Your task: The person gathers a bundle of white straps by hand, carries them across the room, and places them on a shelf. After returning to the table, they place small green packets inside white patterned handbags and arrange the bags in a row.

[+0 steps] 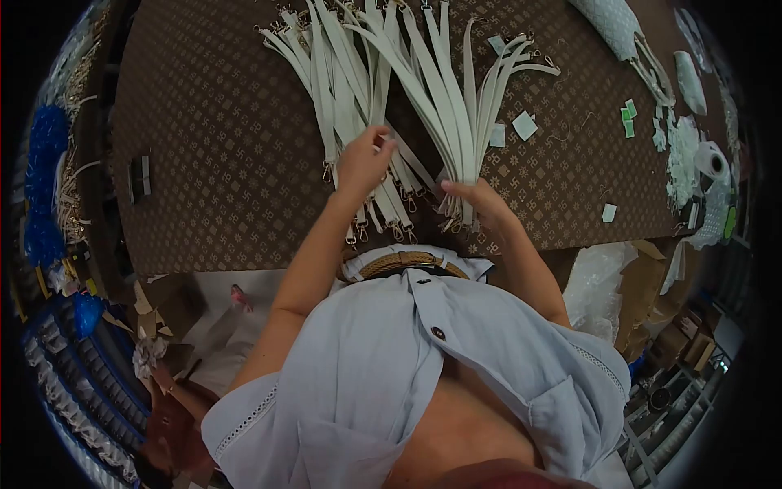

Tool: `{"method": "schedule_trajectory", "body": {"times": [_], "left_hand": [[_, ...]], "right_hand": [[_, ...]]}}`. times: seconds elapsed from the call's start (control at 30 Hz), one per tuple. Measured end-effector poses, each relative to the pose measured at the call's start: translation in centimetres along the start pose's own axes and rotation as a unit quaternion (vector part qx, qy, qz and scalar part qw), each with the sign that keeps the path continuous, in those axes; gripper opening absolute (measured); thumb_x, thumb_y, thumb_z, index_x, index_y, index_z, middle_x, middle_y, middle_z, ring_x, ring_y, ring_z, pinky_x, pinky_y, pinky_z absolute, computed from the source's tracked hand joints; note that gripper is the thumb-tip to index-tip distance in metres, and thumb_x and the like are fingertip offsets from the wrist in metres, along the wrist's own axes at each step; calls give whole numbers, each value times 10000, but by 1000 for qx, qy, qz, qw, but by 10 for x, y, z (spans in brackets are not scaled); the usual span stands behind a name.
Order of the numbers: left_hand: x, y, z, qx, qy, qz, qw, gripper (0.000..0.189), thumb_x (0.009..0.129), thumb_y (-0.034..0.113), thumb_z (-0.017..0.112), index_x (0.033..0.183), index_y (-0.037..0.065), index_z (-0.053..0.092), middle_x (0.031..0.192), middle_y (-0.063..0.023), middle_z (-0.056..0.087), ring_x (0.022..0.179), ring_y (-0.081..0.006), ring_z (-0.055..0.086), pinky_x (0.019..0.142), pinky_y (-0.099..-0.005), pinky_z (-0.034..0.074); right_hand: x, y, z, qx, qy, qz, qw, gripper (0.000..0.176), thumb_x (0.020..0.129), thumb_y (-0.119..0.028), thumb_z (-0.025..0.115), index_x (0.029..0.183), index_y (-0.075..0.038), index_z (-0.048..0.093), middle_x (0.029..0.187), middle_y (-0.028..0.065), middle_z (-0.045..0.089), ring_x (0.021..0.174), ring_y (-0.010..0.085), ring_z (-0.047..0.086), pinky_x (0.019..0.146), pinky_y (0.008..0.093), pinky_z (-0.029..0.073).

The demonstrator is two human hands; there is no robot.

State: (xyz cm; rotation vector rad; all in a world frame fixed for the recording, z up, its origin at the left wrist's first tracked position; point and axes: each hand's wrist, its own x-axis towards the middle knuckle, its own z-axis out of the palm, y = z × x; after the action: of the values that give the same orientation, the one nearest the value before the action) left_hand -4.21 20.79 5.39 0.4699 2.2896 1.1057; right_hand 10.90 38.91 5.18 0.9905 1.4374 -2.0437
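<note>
Patterned table (220,179). On its left part, the looser pile of pale straps (322,98), some crossing, metal clasps (352,239) at the near edge. Your left hand (362,169) is over this pile, fingers curled; cannot tell whether they pinch a strap. Right of it, the gathered bundle (461,163) fans out toward the far side; your right hand (489,204) grips it near its clasp end, thumb across. Farther right, white squares (524,125) and green tags (628,116).

Step in hand, my reading: handling straps between pile and bundle. Next move calls for a steady right grip, strap ends even, clasps unsnagged.
</note>
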Motion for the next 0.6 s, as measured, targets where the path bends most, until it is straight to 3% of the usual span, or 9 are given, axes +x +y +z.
{"method": "schedule_trajectory", "body": {"times": [0.03,0.1,0.23,0.27,0.4,0.43,0.5,0.57,0.6], "left_hand": [[3,-6,-5,-2,2,-5,1000,381,792,249,601,1056,-10,509,890,-113,610,737,-230,614,628,-329,481],[7,-11,-16,222,1,-16,975,450,754,346,644,1031,10,533,914,-113,611,766,-279,607,661,-373,476],[9,-6,-8,320,-9,2,947,421,709,346,681,935,11,562,901,-148,613,826,-307,611,665,-409,482],[15,0,-11,297,-42,-46,953,395,681,328,700,894,14,588,845,-152,625,802,-305,624,646,-411,489],[18,-10,-3,309,3,-42,950,146,651,154,625,718,28,654,746,-146,647,713,-281,643,608,-395,500],[24,-21,4,296,18,-59,953,254,645,252,653,726,11,657,753,-190,635,725,-339,628,643,-424,489],[20,-12,-6,227,-67,-100,966,240,647,226,632,696,-9,645,730,-200,627,698,-347,623,640,-421,489],[10,1,-11,138,-64,-11,988,258,696,229,629,709,-29,631,687,-167,623,623,-280,620,582,-385,491],[1,16,-15,6,-111,-23,994,255,726,222,631,738,-32,619,667,-135,613,586,-228,604,545,-354,486]], "right_hand": [[-3,-3,-1,51,-7,14,999,377,739,-199,664,1042,8,577,810,68,621,759,137,574,672,269,457],[-12,-16,4,61,0,0,998,375,742,-207,662,1029,18,569,784,70,617,741,136,574,646,266,458],[-13,-34,12,65,-26,-30,997,391,733,-172,646,1044,39,536,749,77,617,722,154,581,653,257,447],[-12,-36,14,40,-29,-41,998,399,728,-152,637,1060,42,528,753,78,617,719,161,583,663,256,442],[-1,-27,24,66,-8,-41,997,383,706,-86,620,1040,56,497,769,102,602,697,181,575,649,288,443],[7,-18,23,74,-13,-46,996,369,708,-83,621,1028,53,497,766,101,596,689,183,575,635,292,446],[3,-24,34,43,12,-45,998,376,717,-108,643,1033,39,502,753,80,586,667,181,576,618,300,454],[2,-29,44,2,9,-45,999,387,719,-129,658,1038,24,504,767,71,583,668,177,575,624,302,457],[0,-28,46,-34,18,-44,998,397,721,-151,673,1044,9,507,782,62,580,668,174,574,629,304,459]]}}
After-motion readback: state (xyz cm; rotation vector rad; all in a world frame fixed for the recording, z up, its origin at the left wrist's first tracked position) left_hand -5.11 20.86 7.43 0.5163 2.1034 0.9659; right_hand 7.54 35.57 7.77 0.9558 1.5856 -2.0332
